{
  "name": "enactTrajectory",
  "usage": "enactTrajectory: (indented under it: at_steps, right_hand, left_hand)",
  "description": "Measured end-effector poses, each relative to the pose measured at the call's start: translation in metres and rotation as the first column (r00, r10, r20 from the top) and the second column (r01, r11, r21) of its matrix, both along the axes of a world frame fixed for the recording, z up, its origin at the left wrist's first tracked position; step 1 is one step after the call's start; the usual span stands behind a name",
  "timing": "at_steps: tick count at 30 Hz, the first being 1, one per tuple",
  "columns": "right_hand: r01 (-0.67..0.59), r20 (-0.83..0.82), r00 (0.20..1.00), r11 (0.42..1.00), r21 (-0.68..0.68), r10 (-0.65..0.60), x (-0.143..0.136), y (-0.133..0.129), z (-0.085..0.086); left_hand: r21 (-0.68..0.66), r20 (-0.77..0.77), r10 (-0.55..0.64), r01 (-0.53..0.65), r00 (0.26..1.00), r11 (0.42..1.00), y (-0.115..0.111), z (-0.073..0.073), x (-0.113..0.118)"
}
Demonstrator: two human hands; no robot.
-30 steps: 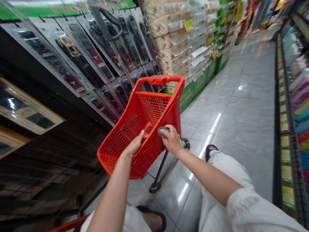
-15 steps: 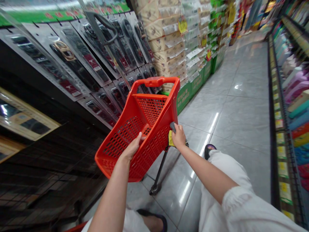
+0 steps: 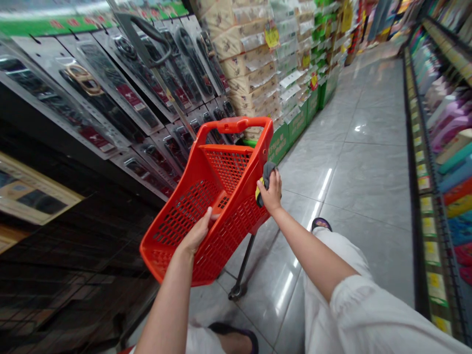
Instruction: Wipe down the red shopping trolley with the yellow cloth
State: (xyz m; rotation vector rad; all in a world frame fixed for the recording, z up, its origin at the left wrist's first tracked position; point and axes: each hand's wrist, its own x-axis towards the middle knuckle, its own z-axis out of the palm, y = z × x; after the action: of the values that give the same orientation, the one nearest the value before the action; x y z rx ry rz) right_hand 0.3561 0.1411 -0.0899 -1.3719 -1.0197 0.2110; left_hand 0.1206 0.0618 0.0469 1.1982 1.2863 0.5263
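Observation:
A red plastic shopping cart [image 3: 201, 196] with a perforated basket stands in front of me, its handle [image 3: 241, 125] on the far side. My left hand [image 3: 197, 231] grips the near side rim, thumb over the edge and fingers hidden behind the wall. A grey and yellow cloth [image 3: 268, 172] is bunched under my right hand [image 3: 272, 191], whose fingers are closed over it. That hand presses the cloth to the outer side wall, just below the corner by the handle. One dark cart leg [image 3: 243, 265] with a caster shows underneath.
Packaged belts [image 3: 106, 93] hang on the rack at left. Stacked tissue packs [image 3: 243, 64] stand beyond the cart on green boxes [image 3: 295, 125]. Shelves of bottles [image 3: 452, 123] line the right side. Grey floor tiles [image 3: 372, 182] run between. People's legs [image 3: 381, 22] show far off.
My right hand has moved up the cart's side wall with the cloth, closer to the handle corner. The left hand keeps its hold on the rim. The view has shifted slightly.

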Motion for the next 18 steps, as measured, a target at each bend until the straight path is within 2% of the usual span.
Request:
enactTrajectory:
  at_steps: [3, 5, 6, 8, 11, 13, 15, 18]
  right_hand:
    - [-0.029, -0.135, 0.991, 0.984, -0.178, 0.005, -0.016, -0.01, -0.032]
    - [-0.034, -0.279, 0.96, 0.969, -0.243, -0.036, -0.025, -0.011, -0.044]
    - [-0.029, -0.322, 0.945, 0.969, -0.247, -0.053, -0.029, -0.01, -0.043]
    - [-0.003, -0.321, 0.945, 0.98, -0.199, -0.062, -0.032, -0.004, -0.029]
    - [-0.004, -0.149, 0.989, 0.999, -0.04, -0.002, -0.031, 0.006, 0.005]
    - [-0.04, -0.025, 0.999, 0.999, 0.034, 0.041, -0.03, 0.008, 0.018]
    - [-0.049, -0.024, 0.998, 0.999, 0.015, 0.05, -0.029, 0.006, 0.012]
    - [0.003, -0.308, 0.949, 0.984, -0.179, -0.059, -0.031, 0.001, -0.018]
  left_hand:
    - [0.012, 0.006, -0.013, 0.013, 1.0, 1.0, 0.002, -0.001, 0.001]
    - [0.022, 0.001, -0.012, 0.012, 1.0, 1.0, 0.002, -0.001, 0.003]
    - [0.025, -0.007, -0.009, 0.009, 1.0, 1.0, 0.002, 0.0, 0.003]
    - [0.026, -0.029, -0.005, 0.006, 1.0, 1.0, 0.002, 0.001, 0.005]
    - [0.046, -0.065, 0.002, 0.001, 0.998, 0.999, 0.0, 0.003, 0.008]
    - [0.068, -0.082, 0.005, 0.001, 0.997, 0.998, 0.0, 0.003, 0.009]
    - [0.088, -0.094, -0.001, 0.009, 0.996, 0.996, 0.001, 0.004, 0.011]
    - [0.127, -0.099, -0.009, 0.022, 0.995, 0.992, 0.004, 0.003, 0.012]
